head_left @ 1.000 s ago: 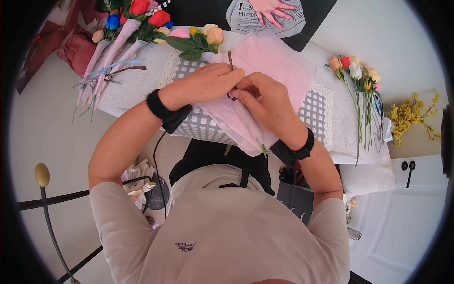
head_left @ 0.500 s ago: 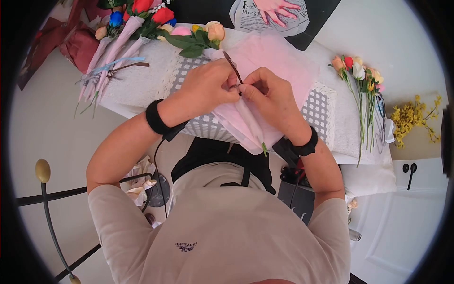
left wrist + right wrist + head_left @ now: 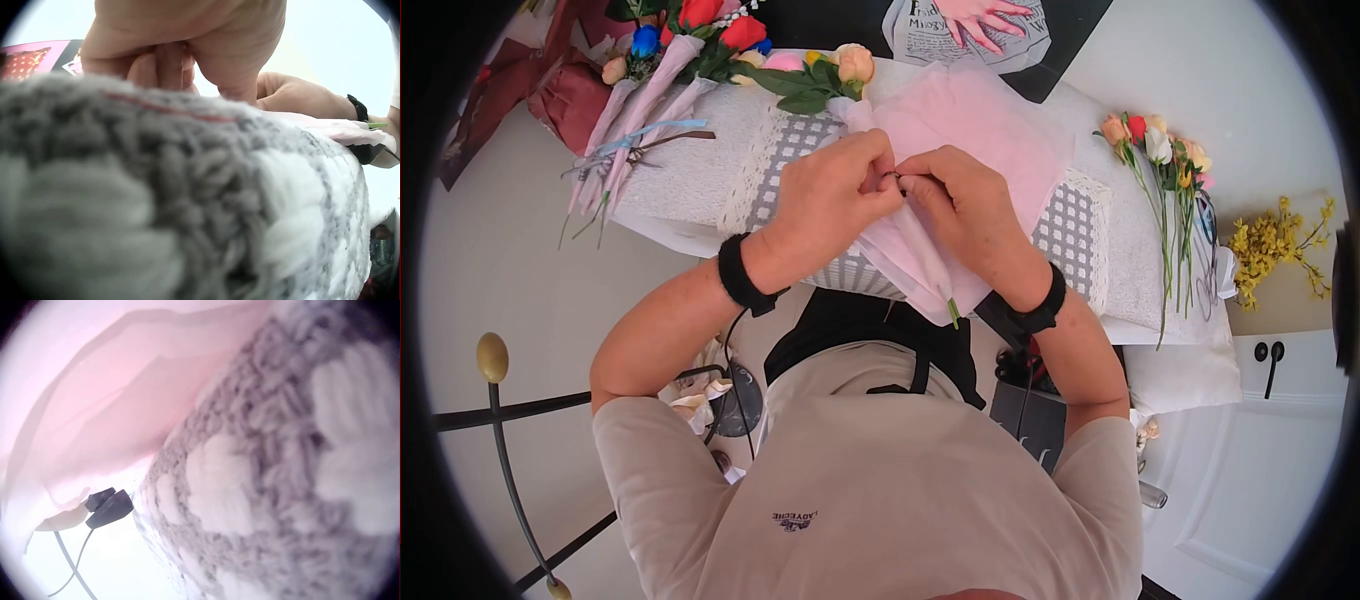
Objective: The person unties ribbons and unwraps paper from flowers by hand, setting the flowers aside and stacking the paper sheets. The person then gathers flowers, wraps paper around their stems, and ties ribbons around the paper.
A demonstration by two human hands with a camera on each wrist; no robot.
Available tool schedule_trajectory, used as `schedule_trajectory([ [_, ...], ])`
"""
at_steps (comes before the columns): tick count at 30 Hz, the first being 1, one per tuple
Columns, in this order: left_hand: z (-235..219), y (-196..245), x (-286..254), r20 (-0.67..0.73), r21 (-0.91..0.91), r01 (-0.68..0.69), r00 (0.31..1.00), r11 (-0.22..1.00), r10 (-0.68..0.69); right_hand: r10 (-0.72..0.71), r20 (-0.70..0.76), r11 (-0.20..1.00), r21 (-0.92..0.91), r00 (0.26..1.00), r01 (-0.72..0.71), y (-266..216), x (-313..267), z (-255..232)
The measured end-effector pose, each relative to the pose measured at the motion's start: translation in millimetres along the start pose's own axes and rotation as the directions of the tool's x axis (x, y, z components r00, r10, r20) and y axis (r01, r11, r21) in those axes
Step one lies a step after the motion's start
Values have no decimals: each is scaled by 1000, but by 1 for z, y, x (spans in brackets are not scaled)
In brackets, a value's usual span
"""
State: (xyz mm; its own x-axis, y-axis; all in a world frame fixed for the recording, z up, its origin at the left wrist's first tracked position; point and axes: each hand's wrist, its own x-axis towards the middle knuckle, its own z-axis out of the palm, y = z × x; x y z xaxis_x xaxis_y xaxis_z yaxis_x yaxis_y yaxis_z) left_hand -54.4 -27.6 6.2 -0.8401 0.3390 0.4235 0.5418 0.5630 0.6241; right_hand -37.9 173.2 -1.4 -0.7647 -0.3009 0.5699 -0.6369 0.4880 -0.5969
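A pink paper-wrapped flower bundle (image 3: 920, 255) lies slantwise on the grey-and-white crocheted cloth (image 3: 1075, 230). Its blooms (image 3: 850, 68) point to the far side and its green stem tip (image 3: 951, 316) points toward me. My left hand (image 3: 878, 178) and right hand (image 3: 912, 186) meet fingertip to fingertip over the bundle's middle. Both sets of fingers are curled and pinch a thin brown ribbon (image 3: 891, 177), of which only a sliver shows. The left wrist view shows my left hand's curled fingers (image 3: 165, 62) above the cloth (image 3: 187, 206). In the right wrist view only pink paper (image 3: 106, 419) and cloth (image 3: 281, 475) appear.
Wrapped bouquets (image 3: 650, 90) lie at the back left and loose stemmed flowers (image 3: 1160, 170) at the right. Yellow sprigs (image 3: 1275, 245) sit further right, and a newsprint sheet (image 3: 970, 30) at the back. A chair rail with a brass knob (image 3: 492, 358) stands at my left.
The brown ribbon end that stuck up between my hands has gone down out of sight. My left hand has slid right and closed against my right hand.
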Motion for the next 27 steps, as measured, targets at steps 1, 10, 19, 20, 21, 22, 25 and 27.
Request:
schedule_trajectory([
  [1, 0, -1, 1, -6, 4, -18, 1000, 1000, 18, 4, 2, 1000, 4, 1000, -4, -1, 0, 0],
  [10, -2, -3, -6, 26, 39, -30, 999, 999, 29, 374, 366, 832, 272, 852, -483, 14, 4, -10],
  [19, 4, 3, -17, 21, -31, -82, 996, 996, 83, 379, 411, 798, 308, 829, -518, 13, 6, -11],
  [20, 5, 3, -17, 18, 4, -85, 996, 996, 85, 379, 411, 799, 307, 829, -517, 13, 6, -11],
  [21, 5, 4, -16, 18, 4, -85, 996, 996, 84, 380, 418, 779, 337, 825, -529, 13, 6, -12],
  [22, 6, 4, -16, -1, 47, -102, 995, 994, 102, 381, 425, 757, 366, 821, -541, 14, 5, -12],
  [25, 8, 4, -17, -39, 118, -136, 989, 984, 142, 353, 427, 763, 384, 833, -520, 16, 6, -13],
  [27, 11, 3, -18, -58, 146, -156, 984, 977, 166, 363, 430, 746, 397, 827, -534, 14, 5, -14],
])
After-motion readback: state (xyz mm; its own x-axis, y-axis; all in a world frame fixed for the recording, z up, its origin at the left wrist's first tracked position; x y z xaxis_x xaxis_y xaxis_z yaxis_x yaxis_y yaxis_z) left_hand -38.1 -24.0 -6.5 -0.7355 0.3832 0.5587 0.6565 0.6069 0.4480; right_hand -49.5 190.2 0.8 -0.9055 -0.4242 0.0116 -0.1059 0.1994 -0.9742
